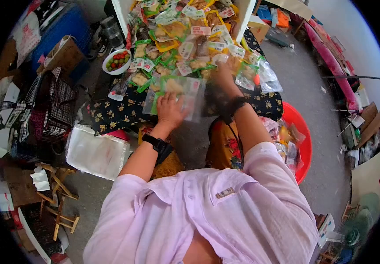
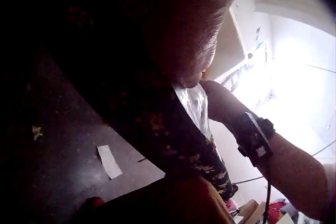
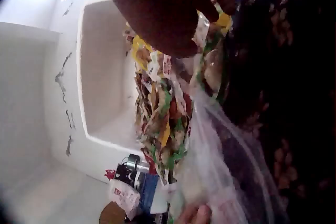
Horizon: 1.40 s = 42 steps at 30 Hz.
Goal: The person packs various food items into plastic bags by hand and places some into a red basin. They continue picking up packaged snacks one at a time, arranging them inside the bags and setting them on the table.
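A clear plastic bag [image 1: 193, 90] with a green-edged packet inside lies at the near edge of the flowered cloth. My left hand [image 1: 171, 109] rests on it, fingers fairly straight; in the right wrist view its fingertips [image 3: 197, 214] touch the bag [image 3: 212, 150]. My right hand [image 1: 226, 79], blurred, reaches into the near right part of a heap of sealed food packets [image 1: 185, 33]. In the right wrist view the right hand [image 3: 168, 14] has bent fingers against a yellow-edged packet [image 3: 223, 22]; whether it grips it is unclear. The left wrist view shows the left hand [image 2: 184, 40] darkly.
A white bowl [image 1: 107, 66] of red and green fruit stands left of the heap. Flat clear bags [image 1: 95, 152] lie at lower left. A red tub [image 1: 305, 152] with packets is on the right. Another clear bag [image 1: 269, 78] lies at the cloth's right side.
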### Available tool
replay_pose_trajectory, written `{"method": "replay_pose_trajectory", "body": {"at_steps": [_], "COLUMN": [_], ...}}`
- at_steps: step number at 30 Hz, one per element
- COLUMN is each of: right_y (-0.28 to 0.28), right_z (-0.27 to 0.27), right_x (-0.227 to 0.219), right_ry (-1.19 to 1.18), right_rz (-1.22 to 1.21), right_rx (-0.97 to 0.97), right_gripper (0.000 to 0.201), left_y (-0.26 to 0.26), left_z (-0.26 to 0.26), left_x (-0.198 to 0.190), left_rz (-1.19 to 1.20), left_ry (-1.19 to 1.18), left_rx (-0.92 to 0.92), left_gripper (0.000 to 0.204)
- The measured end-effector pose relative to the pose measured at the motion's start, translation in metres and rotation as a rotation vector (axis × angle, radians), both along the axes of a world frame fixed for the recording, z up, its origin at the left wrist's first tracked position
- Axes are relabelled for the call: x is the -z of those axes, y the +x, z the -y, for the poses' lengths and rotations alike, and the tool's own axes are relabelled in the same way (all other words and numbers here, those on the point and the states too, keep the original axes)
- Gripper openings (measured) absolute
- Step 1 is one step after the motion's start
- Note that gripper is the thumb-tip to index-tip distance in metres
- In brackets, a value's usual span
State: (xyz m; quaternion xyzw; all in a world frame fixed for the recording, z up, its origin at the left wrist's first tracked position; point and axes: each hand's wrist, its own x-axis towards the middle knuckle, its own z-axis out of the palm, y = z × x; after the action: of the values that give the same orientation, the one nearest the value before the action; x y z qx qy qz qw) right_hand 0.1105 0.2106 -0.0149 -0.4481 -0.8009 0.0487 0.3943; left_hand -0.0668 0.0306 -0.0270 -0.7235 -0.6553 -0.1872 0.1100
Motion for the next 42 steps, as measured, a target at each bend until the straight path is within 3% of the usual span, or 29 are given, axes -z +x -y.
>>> {"method": "replay_pose_trajectory", "body": {"at_steps": [5,11,14,18,22,29,30,33,35,38,42], "right_y": [-0.032,-0.041,-0.024,0.002,0.018,0.019,0.021,0.013,0.004,-0.01,-0.009], "right_z": [0.009,0.008,0.003,0.0,0.006,0.014,0.011,-0.013,-0.008,0.023,0.032], "right_x": [-0.014,-0.02,-0.008,-0.01,-0.007,-0.006,0.003,0.03,0.036,0.004,0.0], "right_ry": [-0.331,-0.401,-0.268,-0.281,-0.298,-0.256,-0.107,-0.181,-0.139,-0.184,-0.113], "right_rz": [0.297,0.372,0.375,0.393,0.258,0.285,0.21,0.383,0.361,0.223,0.144], "right_rx": [0.05,0.067,0.075,0.149,0.243,0.234,0.153,0.106,0.077,0.039,-0.101], "right_gripper": [0.031,0.03,0.029,0.029,0.027,0.024,0.023,0.022,0.02,0.018,0.016], "left_y": [-0.001,0.004,0.003,0.004,0.004,0.005,0.005,0.005,0.003,0.004,0.004], "left_z": [0.001,0.001,0.003,0.003,0.006,0.006,0.006,0.008,0.006,0.005,0.004], "left_x": [-0.002,-0.012,-0.011,-0.012,-0.013,-0.021,-0.021,-0.016,-0.01,-0.008,-0.002], "left_rz": [0.016,0.071,0.063,0.089,0.1,0.141,0.131,0.092,0.053,0.022,0.002], "left_ry": [0.053,0.036,0.016,0.007,0.02,-0.017,0.005,0.046,0.055,0.055,0.1], "left_rx": [0.036,0.011,0.015,0.001,0.015,0.049,0.048,0.044,0.044,0.036,0.038], "left_gripper": [0.044,0.043,0.044,0.044,0.045,0.045,0.045,0.044,0.044,0.044,0.043]}}
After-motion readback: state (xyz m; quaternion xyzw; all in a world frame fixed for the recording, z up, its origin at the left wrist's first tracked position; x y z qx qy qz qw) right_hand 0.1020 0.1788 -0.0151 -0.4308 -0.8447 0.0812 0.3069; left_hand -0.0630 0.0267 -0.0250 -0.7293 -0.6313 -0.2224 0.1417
